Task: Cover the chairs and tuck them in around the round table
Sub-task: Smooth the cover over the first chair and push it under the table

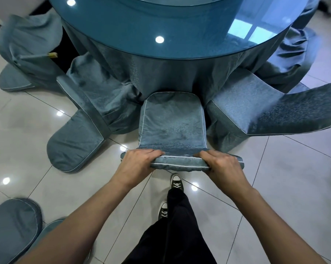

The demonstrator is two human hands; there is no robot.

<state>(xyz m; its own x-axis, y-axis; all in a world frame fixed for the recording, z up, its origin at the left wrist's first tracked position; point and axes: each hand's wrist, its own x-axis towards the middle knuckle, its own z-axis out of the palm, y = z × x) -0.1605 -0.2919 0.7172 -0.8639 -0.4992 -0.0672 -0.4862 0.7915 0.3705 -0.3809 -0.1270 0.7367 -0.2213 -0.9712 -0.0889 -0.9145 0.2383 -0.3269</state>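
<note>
Tucking-in step: left hand [139, 161] and right hand [222, 163] each clench a grip on the covered chair [173, 126] top; next, push toward twelve o'clock under the bench [179, 40].

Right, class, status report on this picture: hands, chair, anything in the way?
Left hand and right hand both grip the covered chair's top edge. Chair faces the round table, seat at the tablecloth. Neighbouring covered chairs close on both sides.
</note>
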